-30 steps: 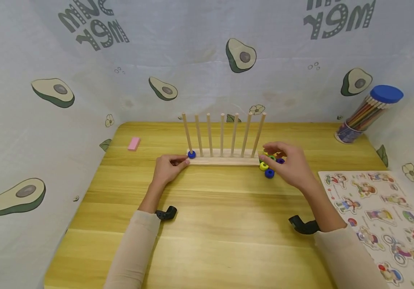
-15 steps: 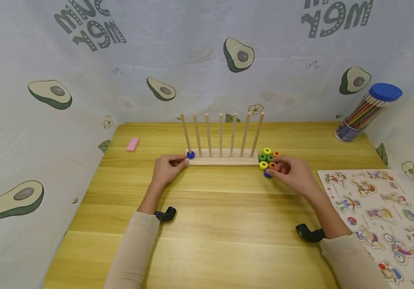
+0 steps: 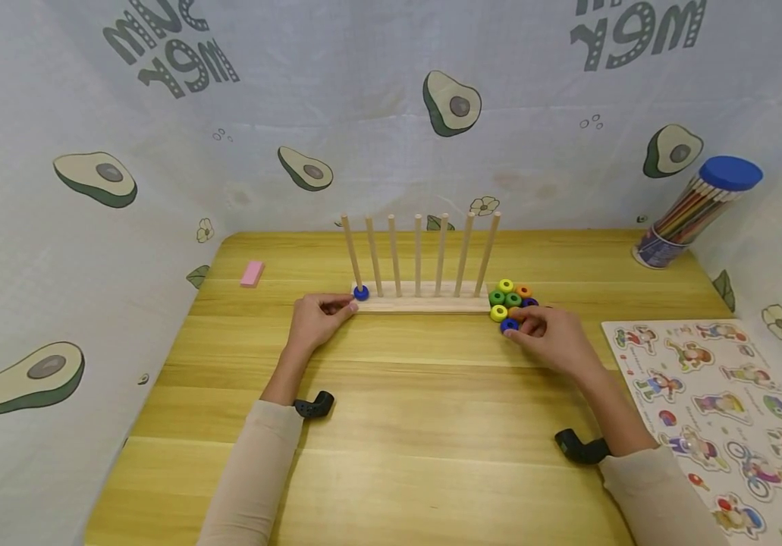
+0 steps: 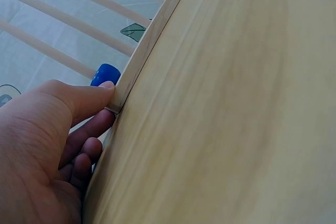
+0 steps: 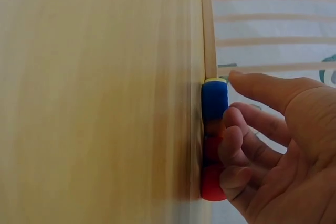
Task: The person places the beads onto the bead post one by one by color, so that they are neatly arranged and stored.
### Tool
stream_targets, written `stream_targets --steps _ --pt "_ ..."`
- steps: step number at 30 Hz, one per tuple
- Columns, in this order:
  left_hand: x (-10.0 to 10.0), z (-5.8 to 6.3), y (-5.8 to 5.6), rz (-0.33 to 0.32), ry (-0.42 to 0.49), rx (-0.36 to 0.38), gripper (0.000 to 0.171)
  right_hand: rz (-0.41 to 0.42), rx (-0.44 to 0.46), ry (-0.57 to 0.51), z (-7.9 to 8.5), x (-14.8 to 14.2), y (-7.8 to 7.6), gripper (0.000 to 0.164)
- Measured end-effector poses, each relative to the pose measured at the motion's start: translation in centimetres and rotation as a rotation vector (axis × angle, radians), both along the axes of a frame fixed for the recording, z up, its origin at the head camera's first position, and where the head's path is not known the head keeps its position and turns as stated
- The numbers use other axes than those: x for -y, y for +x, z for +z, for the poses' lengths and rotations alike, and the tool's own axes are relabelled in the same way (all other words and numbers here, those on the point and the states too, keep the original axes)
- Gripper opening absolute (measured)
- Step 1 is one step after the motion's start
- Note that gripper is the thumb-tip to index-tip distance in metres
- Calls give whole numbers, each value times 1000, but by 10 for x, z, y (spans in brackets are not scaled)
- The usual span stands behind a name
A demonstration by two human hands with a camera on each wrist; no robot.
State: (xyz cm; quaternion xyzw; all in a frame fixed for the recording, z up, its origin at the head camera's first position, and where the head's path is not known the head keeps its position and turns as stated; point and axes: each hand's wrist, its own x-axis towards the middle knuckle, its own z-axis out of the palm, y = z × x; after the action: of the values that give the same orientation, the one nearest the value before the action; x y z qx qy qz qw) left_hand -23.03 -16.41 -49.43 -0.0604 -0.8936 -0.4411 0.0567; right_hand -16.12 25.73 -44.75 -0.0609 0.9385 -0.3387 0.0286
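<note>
A wooden peg rack [image 3: 425,303] with a row of upright pegs stands mid-table. On its leftmost peg sits a blue bead [image 3: 361,293], also seen as a blue bead [image 4: 106,75] in the left wrist view. My left hand [image 3: 317,317] pinches the rack's left end between thumb and fingers. At the right end lies a cluster of beads: yellow [image 3: 497,312], green [image 3: 513,300], orange [image 3: 523,291], purple and red. My right hand [image 3: 554,337] hovers over the near side, thumb and fingertips beside a loose blue bead [image 5: 214,99], with the thumb apart from it.
A pink block [image 3: 252,274] lies at the back left of the table [image 3: 391,425]. A picture board [image 3: 691,379] covers the right side. Behind it stands a blue-lidded tub of colored pencils [image 3: 687,216]. A printed cloth [image 3: 377,98] hangs behind the table.
My right hand has moved from above the beads toward the near side of the cluster, beside the blue bead, uncovering the farther beads. The left hand stays on the rack's end.
</note>
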Motion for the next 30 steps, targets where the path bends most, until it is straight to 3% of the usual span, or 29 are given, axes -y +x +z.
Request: stream_targets --steps 22,30 --pt "0 3 3 -13 12 14 25 -13 -31 89 -3 5 0 33" --pt "1 1 2 -11 12 9 25 -49 -47 46 4 3 3 37"
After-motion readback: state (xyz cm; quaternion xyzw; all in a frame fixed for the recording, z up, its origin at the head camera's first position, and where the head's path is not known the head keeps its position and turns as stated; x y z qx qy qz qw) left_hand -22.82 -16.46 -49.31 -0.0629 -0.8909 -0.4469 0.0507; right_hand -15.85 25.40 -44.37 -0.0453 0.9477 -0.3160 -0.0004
